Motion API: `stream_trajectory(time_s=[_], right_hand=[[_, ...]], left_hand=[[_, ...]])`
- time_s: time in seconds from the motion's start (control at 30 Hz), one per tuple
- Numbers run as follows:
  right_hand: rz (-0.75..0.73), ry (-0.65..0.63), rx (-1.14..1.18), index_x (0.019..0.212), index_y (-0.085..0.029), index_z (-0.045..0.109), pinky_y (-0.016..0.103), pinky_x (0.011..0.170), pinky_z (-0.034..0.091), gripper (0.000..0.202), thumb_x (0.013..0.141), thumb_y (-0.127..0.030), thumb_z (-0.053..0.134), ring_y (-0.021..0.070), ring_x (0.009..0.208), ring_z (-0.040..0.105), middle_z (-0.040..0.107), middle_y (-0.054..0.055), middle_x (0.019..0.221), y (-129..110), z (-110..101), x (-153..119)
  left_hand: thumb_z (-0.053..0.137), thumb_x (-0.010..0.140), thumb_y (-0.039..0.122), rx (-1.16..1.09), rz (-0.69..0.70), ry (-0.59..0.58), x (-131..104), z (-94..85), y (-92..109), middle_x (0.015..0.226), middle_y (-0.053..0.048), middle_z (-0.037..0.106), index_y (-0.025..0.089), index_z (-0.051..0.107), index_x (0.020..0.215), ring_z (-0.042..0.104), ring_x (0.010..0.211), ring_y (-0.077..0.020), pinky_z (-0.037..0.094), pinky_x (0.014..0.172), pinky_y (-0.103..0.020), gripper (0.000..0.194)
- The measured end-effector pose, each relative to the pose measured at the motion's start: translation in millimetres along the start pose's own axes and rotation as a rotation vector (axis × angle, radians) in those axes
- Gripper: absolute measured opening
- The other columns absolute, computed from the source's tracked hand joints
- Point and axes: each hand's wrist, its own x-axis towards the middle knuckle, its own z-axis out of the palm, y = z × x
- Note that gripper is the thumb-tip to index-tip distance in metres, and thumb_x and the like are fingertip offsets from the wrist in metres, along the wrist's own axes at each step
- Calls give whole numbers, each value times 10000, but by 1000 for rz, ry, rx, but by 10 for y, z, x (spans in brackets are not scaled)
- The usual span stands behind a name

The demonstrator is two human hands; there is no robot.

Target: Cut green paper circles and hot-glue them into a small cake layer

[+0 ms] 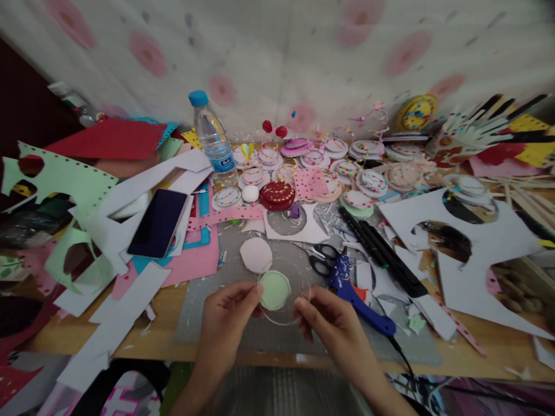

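Between my two hands is a clear round plastic disc (298,276). My left hand (236,306) pinches its left edge, and my right hand (327,315) pinches the right edge. A pale green paper circle (274,290) shows through the disc's left part; whether it touches the disc, I cannot tell. Just beyond lies a white paper circle (256,255) on the grey cutting mat (203,312). Right of the disc are black-handled scissors (323,258) and a blue glue gun (358,294).
A water bottle (215,138) stands behind a phone (158,223). Several decorated paper discs (277,195) line the back. Cut white card (481,231) and black pens (381,248) lie right. Green dotted paper (73,179) is at left. A cup (455,147) holds glue sticks and pens.
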Motion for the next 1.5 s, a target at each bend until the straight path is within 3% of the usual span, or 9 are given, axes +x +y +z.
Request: stream_trajectory(time_s=[0.27,0.43,0.53,0.67,0.77,0.97,1.2,1.37,1.5], right_hand=[[41,-90,-32,651,-154,572,187,426,352,442,794,-565,646,64,457,415,522,-27,571,-70,-63,52],[-20,-52,-152,689,-161,598,199,459,375,395,853,-520,599,90,501,454,521,-20,587,-31,-52,26],[-125,47,-234,813,-175,651,209,510,447,277,871,-443,606,118,573,534,606,12,693,8,-43,14],[-345,222,-367,951,-211,667,235,617,522,138,883,-320,617,153,697,624,680,43,850,29,-85,15],[-501,224,-556,967,-220,669,247,662,521,101,895,-225,600,161,727,645,697,40,841,11,-140,28],[-605,20,-800,975,-206,670,268,653,503,180,943,-175,496,177,735,640,671,61,820,-20,-210,82],[-665,-214,-881,1168,-216,615,307,677,484,318,954,-90,418,197,790,593,662,76,877,12,-283,111],[-670,-119,-769,1102,-232,628,277,688,501,235,952,-129,480,173,788,618,663,50,868,-14,-271,101],[-463,76,-515,1073,-255,639,219,684,538,170,949,-237,525,137,767,651,681,34,936,-56,-298,21]], left_hand=[[764,706,329,78,0,-70,0,-8,62,606,-29,707,152,737,698,643,543,-144,533,538,-213,180],[783,663,356,123,38,42,8,4,92,634,-39,728,158,751,704,652,547,-160,545,542,-232,204],[794,637,376,100,47,104,18,27,79,652,-46,738,166,752,705,674,569,-184,565,558,-261,225],[802,629,371,111,63,94,18,41,63,654,-49,741,175,753,696,689,587,-207,575,561,-279,212],[777,671,347,176,94,47,3,17,43,691,-54,751,177,759,722,700,622,-208,572,585,-268,178],[703,774,264,425,344,-23,-39,-57,9,743,-34,745,199,756,773,679,661,-173,539,619,-228,84],[653,820,195,581,507,-131,-120,-60,51,748,-24,739,201,739,775,668,638,-143,539,602,-201,97],[656,814,146,597,670,-34,-89,-64,3,707,1,725,188,725,808,669,591,-111,540,565,-163,80],[660,814,107,654,910,184,3,-83,-75,758,-18,726,160,704,877,677,611,-107,550,618,-177,92]])
